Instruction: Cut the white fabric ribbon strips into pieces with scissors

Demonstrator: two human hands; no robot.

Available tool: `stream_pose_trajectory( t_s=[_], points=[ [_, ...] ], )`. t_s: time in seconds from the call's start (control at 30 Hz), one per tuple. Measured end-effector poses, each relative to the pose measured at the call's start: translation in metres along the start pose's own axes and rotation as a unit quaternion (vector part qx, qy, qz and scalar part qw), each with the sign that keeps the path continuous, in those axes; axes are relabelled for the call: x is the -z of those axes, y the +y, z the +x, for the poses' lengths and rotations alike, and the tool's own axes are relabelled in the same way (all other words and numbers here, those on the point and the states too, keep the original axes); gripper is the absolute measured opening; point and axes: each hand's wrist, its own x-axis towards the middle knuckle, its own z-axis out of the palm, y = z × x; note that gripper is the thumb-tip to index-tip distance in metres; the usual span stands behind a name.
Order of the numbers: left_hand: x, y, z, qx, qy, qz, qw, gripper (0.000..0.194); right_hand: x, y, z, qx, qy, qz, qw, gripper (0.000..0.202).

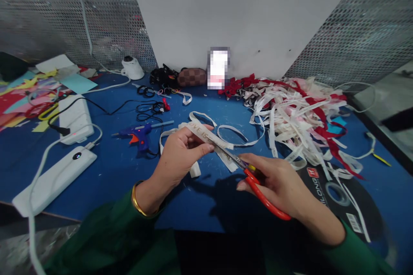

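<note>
My left hand [183, 150] pinches a white printed ribbon [200, 130] between thumb and fingers, over the middle of the blue table. Lettering shows along the ribbon, and its ends hang below and behind the hand. In my right hand [274, 176] are red-handled scissors [258, 191], their blades pointing left and lying along the ribbon close to my left thumb. Whether the blades are apart cannot be made out. Behind the hands, a loop of white ribbon [234, 131] lies on the table and runs right toward a tangled heap of ribbons [290, 107].
A blue glue gun [138, 135] lies left of my hands, near a white power strip [75, 118] and a white power bank [56, 180]. A black spool [351, 202] lies by my right forearm. At the back are a checked pouch [192, 76] and a blurred-out phone-like rectangle [218, 66].
</note>
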Motion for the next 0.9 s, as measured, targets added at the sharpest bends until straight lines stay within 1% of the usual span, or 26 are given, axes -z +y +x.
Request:
stream_pose_trajectory(
  t_s=[0.13,0.23,0.33,0.4,0.47,0.57,0.7,0.9],
  points=[
    [0.0001,0.0012,-0.0010,0.002,-0.004,-0.004,1.000,0.042,-0.0004,0.0013,-0.0005,0.014,0.008,-0.008,1.000,0.041],
    [0.0019,0.0029,-0.0010,-0.006,-0.005,-0.013,1.000,0.034,-0.0006,0.0021,-0.0011,0.021,0.022,-0.020,0.999,0.040],
    [0.0037,0.0046,0.0000,-0.022,0.016,-0.013,1.000,0.024,-0.0006,0.0028,-0.0017,0.024,0.032,-0.032,0.999,0.040],
    [0.0043,0.0046,0.0012,-0.032,0.034,-0.013,0.999,0.021,-0.0007,0.0033,-0.0021,0.026,0.032,-0.036,0.998,0.039],
    [0.0047,0.0033,0.0022,-0.038,0.042,-0.014,0.998,0.021,-0.0010,0.0034,-0.0023,0.026,0.034,-0.040,0.998,0.038],
    [0.0049,0.0004,0.0028,-0.039,0.036,-0.023,0.998,0.024,-0.0015,0.0027,-0.0019,0.018,0.037,-0.046,0.998,0.039],
    [0.0038,-0.0024,0.0019,-0.022,0.033,-0.031,0.999,0.032,-0.0020,0.0012,-0.0004,0.005,0.030,-0.050,0.998,0.045],
    [-0.0011,-0.0040,0.0002,0.007,0.015,-0.037,0.999,0.031,-0.0045,0.0019,0.0006,-0.002,0.017,-0.045,0.999,0.049]
  ],
)
